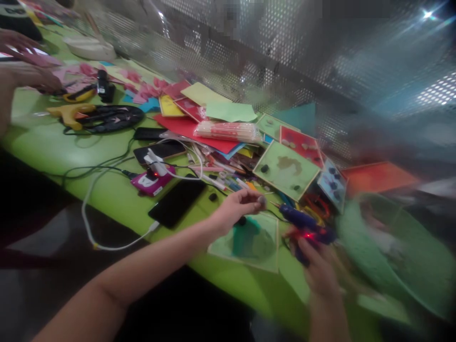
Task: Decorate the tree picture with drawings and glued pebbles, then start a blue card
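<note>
My right hand (315, 259) is wrapped round the handle of a dark blue glue gun (301, 218), on which a red light glows. Its nozzle points left, toward my left hand (237, 209). Between thumb and fingertips, the left hand pinches a small greyish round piece (261, 201); I cannot make out what it is. A small gap separates nozzle and piece. Below both hands lies a pale green card (265, 259) bearing a darker green shape (245, 240). A small black lump (242, 220) sits near its upper edge, partly behind my left hand.
Decorated cards (287, 168) and coloured paper (231, 112) pile up behind my hands. Left are a black phone (178, 202), a purple power adapter (154, 180) and loose cables. A green basket (395, 256) stands right. Another person's hand (39, 76) works far left near a yellow glue gun (73, 114).
</note>
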A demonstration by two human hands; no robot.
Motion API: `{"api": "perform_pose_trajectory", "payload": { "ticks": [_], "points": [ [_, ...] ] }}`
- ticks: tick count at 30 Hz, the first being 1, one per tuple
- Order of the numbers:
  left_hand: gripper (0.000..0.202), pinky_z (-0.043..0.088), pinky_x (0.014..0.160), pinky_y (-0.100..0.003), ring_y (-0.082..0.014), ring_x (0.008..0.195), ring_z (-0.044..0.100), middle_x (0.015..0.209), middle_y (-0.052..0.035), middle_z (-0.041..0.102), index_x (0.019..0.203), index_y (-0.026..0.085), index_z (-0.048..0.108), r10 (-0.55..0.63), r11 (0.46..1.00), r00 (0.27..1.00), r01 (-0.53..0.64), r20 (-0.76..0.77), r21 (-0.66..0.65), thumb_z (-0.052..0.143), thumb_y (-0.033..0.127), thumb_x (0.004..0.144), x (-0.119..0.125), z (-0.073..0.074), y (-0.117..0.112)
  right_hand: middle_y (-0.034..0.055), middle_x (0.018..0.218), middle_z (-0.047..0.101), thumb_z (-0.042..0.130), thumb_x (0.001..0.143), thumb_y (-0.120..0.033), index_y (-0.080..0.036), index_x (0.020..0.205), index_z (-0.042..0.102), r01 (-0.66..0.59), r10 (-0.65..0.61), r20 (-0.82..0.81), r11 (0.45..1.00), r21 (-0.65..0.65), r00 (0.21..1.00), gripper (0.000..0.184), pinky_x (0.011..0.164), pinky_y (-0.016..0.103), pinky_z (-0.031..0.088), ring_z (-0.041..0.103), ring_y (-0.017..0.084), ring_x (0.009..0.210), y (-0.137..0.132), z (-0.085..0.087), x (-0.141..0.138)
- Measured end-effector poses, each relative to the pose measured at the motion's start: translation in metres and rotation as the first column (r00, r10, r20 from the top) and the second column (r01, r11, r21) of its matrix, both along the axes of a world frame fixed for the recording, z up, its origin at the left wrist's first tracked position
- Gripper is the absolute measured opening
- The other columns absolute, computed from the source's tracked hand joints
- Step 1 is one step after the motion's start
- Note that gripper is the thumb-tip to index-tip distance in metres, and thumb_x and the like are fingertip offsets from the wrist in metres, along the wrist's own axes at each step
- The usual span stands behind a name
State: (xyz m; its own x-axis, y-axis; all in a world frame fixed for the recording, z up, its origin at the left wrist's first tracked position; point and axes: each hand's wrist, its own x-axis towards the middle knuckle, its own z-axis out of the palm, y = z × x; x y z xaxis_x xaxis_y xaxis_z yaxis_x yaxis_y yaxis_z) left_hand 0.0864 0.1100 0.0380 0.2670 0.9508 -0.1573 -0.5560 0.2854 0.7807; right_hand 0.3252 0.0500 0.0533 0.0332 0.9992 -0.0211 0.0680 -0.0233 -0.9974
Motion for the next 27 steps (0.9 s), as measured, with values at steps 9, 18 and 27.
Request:
{"api": "perform_pose_trajectory", "payload": {
  "ticks": [9, 18, 27],
  "points": [
    [0.042, 0.053, 0.087, -0.031, -0.017, 0.091, 0.071, 0.099, -0.0063, 0.076, 0.102, 0.015, 0.073, -0.003, 1.0, 1.0, 0.003, -0.006, -0.006, 0.092, 0.028, 0.066, -0.001, 0.002, 0.0, 0.0027, 0.07, 0.066, 0.075, 0.086, -0.046, -0.022, 0.09, 0.078, -0.03, 0.027, 0.074, 0.998, 0.05, 0.997, 0.024, 0.056, 0.028, 0.042, 0.052, 0.014, 0.058, -0.001, -0.001, -0.001],
    [0.032, 0.054, 0.082, -0.027, -0.0145, 0.089, 0.071, 0.099, -0.0034, 0.075, 0.1, 0.018, 0.073, 0.009, 1.0, 0.998, -0.009, -0.061, -0.003, 0.086, 0.023, 0.072, -0.001, 0.003, 0.0, 0.0041, 0.081, 0.068, 0.076, 0.086, -0.05, -0.02, 0.09, 0.076, -0.061, 0.06, 0.084, 0.998, 0.01, 0.995, 0.03, 0.056, 0.027, 0.041, 0.049, 0.014, 0.061, -0.002, -0.002, -0.003],
    [0.031, 0.053, 0.08, -0.026, -0.0142, 0.088, 0.069, 0.097, -0.0029, 0.075, 0.1, 0.018, 0.072, 0.014, 0.998, 0.993, -0.007, -0.118, 0.06, 0.085, 0.024, 0.072, 0.0, 0.0, 0.0, 0.0028, 0.076, 0.066, 0.078, 0.082, -0.055, -0.02, 0.086, 0.074, -0.064, 0.065, 0.114, 0.998, -0.009, 0.991, 0.035, 0.056, 0.027, 0.042, 0.048, 0.013, 0.061, -0.001, 0.003, -0.01]
  ]
}}
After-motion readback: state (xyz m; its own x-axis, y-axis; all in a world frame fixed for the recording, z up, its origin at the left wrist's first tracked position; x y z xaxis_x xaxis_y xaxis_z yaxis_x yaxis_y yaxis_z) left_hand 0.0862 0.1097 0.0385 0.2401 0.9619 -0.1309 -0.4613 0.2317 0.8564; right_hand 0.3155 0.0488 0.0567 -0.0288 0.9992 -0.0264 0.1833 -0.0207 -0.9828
